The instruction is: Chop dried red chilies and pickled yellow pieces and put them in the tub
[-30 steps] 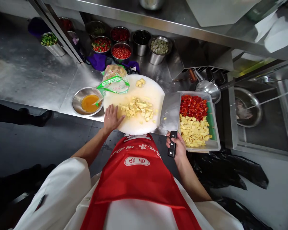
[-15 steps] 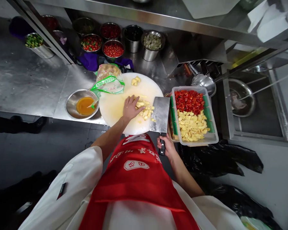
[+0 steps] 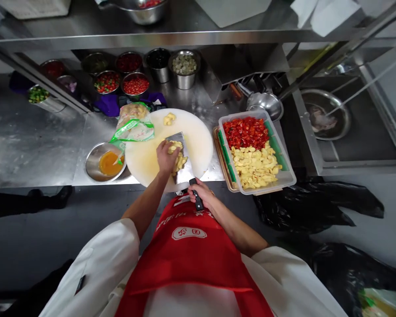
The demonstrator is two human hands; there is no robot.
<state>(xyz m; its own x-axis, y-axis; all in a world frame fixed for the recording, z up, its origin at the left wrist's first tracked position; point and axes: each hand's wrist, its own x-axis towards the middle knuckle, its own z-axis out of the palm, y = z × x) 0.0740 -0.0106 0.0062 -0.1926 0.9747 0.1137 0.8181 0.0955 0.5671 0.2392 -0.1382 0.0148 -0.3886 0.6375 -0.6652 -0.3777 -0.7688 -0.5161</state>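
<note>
A cleaver point(image 3: 184, 175) lies flat, low over the round white cutting board point(image 3: 198, 136), with pale yellow ginger slices point(image 3: 180, 163) heaped on its blade. My right hand point(image 3: 203, 195) is closed round its black handle at the board's near edge. Fingers curled, my left hand point(image 3: 166, 157) presses against the left side of the heap; its fingertips are partly hidden among the slices. One whole knob of ginger point(image 3: 169, 119) rests at the back of the board. To the right stands a clear plastic tub point(image 3: 288, 178) with chopped red chillies point(image 3: 246, 133) and more ginger slices point(image 3: 255, 165).
Left of the board are a steel bowl point(image 3: 91, 165) of orange liquid and a green-and-white plastic bag point(image 3: 133, 125). Steel pots of chopped ingredients line the back beneath a metal shelf point(image 3: 171, 38). A ladle point(image 3: 265, 105) lies behind the tub; a sink point(image 3: 359, 152) is far right.
The cleaver has moved left from the board's right edge and under the ginger slices. My left hand has gone from lying flat to curling against them. The whole view has shifted.
</note>
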